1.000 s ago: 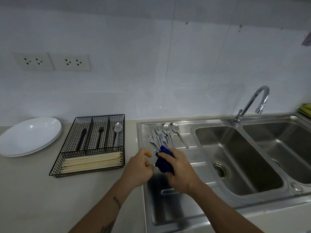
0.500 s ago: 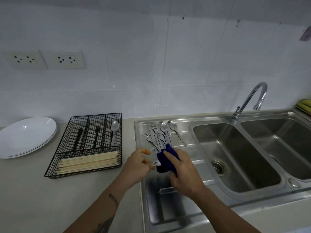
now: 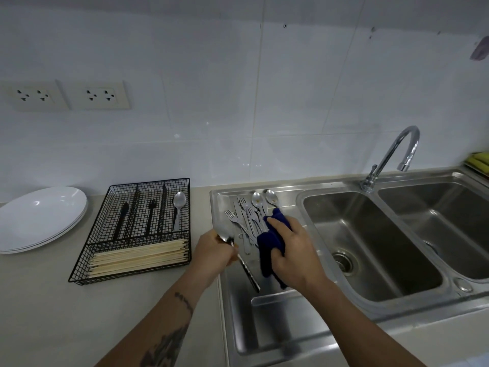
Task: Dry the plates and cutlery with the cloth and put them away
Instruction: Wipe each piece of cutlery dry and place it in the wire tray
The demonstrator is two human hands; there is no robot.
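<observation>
My left hand (image 3: 214,251) grips a steel spoon (image 3: 225,232) by the neck, bowl up and handle slanting down to the right over the draining board. My right hand (image 3: 293,254) holds a dark blue cloth (image 3: 268,245) bunched beside it, apart from the spoon. Behind the hands, several forks and two spoons (image 3: 251,213) lie on the steel draining board (image 3: 267,332). A black wire cutlery tray (image 3: 137,229) on the counter holds a spoon (image 3: 179,201), a black fork, a black knife and chopsticks. White plates (image 3: 39,218) are stacked at the far left.
A double steel sink (image 3: 375,242) with a curved tap (image 3: 391,154) fills the right side. Two wall sockets (image 3: 66,95) sit above the plates. Yellow-green items (image 3: 480,160) lie at the far right edge. Beige counter (image 3: 53,313) spreads in front of the tray.
The spoon has come out of the cloth and my left hand now holds it clear, to the left. The right hand keeps the cloth.
</observation>
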